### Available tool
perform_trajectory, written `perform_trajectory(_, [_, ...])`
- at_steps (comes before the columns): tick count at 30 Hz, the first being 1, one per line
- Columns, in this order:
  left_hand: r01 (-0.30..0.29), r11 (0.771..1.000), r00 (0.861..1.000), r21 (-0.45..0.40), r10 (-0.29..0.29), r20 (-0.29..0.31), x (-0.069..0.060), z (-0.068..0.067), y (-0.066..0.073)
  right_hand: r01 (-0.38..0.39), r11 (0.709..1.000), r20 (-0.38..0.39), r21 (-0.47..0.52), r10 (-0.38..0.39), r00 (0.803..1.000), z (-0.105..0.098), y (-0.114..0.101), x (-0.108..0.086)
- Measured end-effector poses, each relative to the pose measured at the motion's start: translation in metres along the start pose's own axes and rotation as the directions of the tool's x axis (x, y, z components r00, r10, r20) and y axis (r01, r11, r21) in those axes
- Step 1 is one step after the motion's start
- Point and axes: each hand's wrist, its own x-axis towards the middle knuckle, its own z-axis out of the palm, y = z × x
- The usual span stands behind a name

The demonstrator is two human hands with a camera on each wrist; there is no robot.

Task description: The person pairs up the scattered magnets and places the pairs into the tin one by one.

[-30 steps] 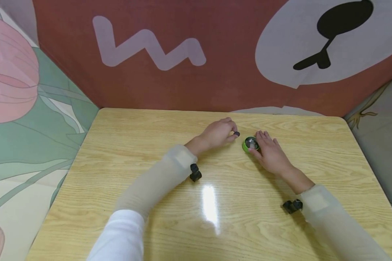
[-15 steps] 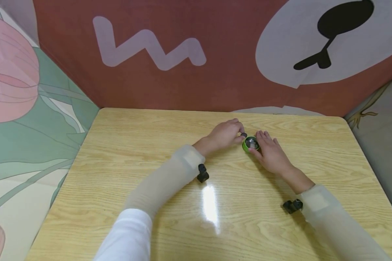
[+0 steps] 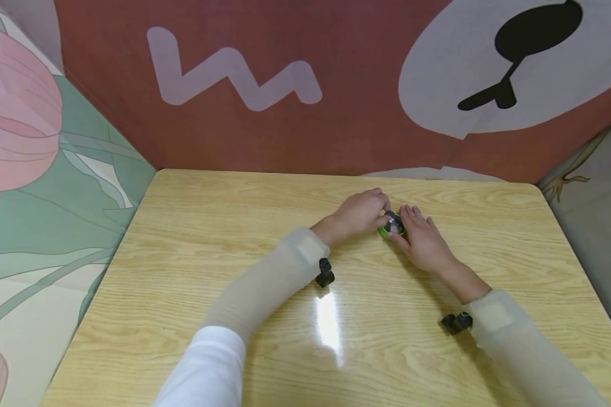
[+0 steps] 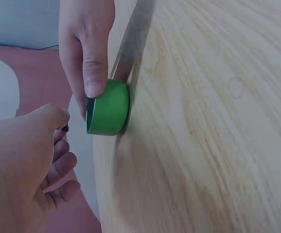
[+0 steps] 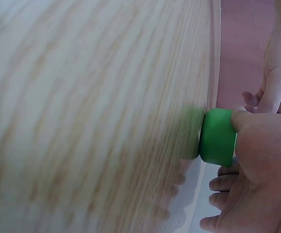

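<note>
A small round green container [image 4: 110, 111] with a shiny metal inside stands upright on the wooden table, toward its far side. My right hand [image 3: 425, 242] steadies it from the right, thumb on the near side and fingers around the far side; the right wrist view shows the thumb against the green wall [image 5: 218, 136]. My left hand [image 3: 358, 213] is at the container's left rim, pinching a small dark round piece [image 4: 65, 128] between thumb and forefinger. In the head view the piece is over the opening. Fingers partly cover it, and the container's contents are hard to make out.
The wood-grain table [image 3: 234, 209] ends close behind the hands, at a reddish printed wall cloth [image 3: 265, 138]. Floral cloth [image 3: 97, 169] hangs at the left. Small black cameras [image 3: 325, 273] sit on both wrists.
My left hand has moved right with the dark piece, from beside the green container to over its left rim. The right hand and container have stayed in place.
</note>
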Motion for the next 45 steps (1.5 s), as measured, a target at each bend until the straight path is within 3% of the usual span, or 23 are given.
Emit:
perform_trajectory(11, [-0.019, 1.0, 1.0, -0.008, 0.019, 0.0, 0.004, 0.01, 0.005, -0.005, 1.0, 0.009, 0.011, 0.005, 1.0, 0.0, 0.001, -0.002])
perform_trajectory(21, [0.012, 1.0, 1.0, 0.001, -0.012, 0.022, 0.007, 0.016, 0.007, 0.001, 1.0, 0.014, 0.015, -0.002, 1.0, 0.0, 0.0, -0.002])
perform_trajectory(36, [0.012, 1.0, 0.999, 0.027, -0.013, 0.039, 0.006, 0.02, 0.008, 0.003, 1.0, 0.003, 0.008, -0.003, 1.0, 0.001, 0.001, -0.001])
perform_trajectory(45, [0.018, 0.999, 1.0, -0.052, -0.018, 0.005, 0.005, 0.021, 0.005, 0.004, 1.0, 0.005, 0.008, -0.004, 1.0, 0.0, 0.001, -0.001])
